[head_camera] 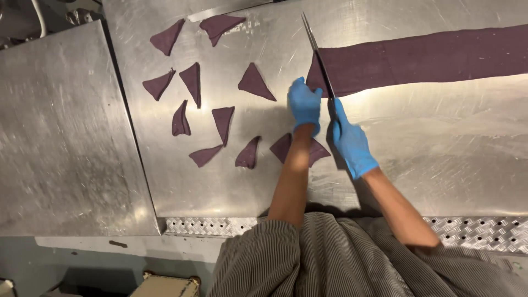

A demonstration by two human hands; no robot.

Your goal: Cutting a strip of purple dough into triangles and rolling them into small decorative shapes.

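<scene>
A long dark purple dough strip (pixel 429 55) lies across the right side of a steel table (pixel 440 154). My right hand (pixel 349 140), in a blue glove, grips a long knife (pixel 317 52) whose blade crosses the strip's left end at a slant. My left hand (pixel 305 104), also gloved in blue, rests with curled fingers on the table right beside the blade at the strip's cut end. Several purple dough triangles (pixel 254 82) lie scattered to the left of my hands.
A second steel plate (pixel 60 137) adjoins the table on the left. A perforated metal edge (pixel 473 231) runs along the table's front. My grey striped garment (pixel 330 258) fills the bottom middle.
</scene>
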